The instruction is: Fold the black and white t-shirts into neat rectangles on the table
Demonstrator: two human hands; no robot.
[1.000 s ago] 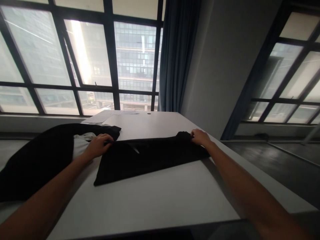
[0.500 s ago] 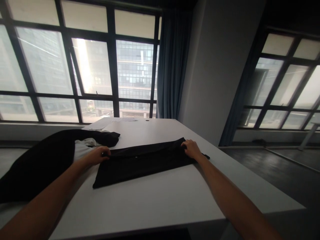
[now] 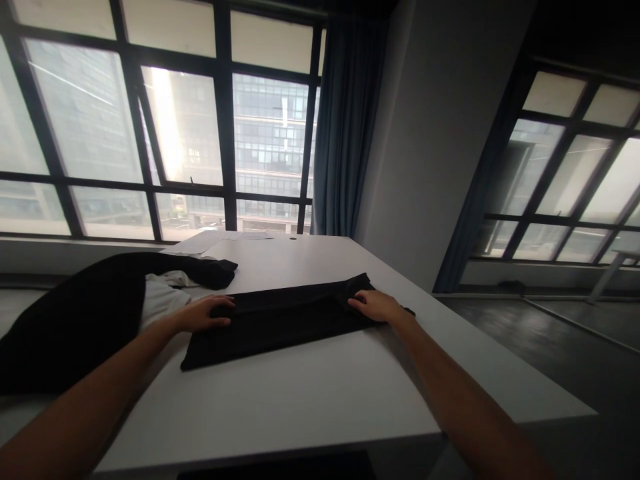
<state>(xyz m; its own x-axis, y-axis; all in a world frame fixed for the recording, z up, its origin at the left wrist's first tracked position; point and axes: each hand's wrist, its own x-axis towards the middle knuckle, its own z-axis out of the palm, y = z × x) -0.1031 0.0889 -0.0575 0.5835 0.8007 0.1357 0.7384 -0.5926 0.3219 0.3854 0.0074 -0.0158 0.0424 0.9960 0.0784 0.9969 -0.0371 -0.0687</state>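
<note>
A black garment [image 3: 285,323], folded into a long flat strip, lies slightly slanted on the white table [image 3: 300,400]. On its left end rests my left hand [image 3: 203,313], thumb and fingers apart on the fabric. My right hand [image 3: 377,307] lies over the right end with its fingers stretched inward, touching the cloth. Soft wrinkles show near the right fingertips. A small dark bit of fabric sticks out past my right wrist. What kind of garment it is, I cannot tell.
To the left, a heap of black clothing [image 3: 85,320] with white cloth [image 3: 163,303] in it reaches close to my left forearm. Papers [image 3: 195,241] lie at the table's far end. Beyond stand windows, a blue curtain [image 3: 343,133] and a pillar [image 3: 415,153].
Both hands have loosened from pinching the garment's upper edge and now lie on it with fingers spread. The right hand has shifted slightly left. The fold looks flatter.
</note>
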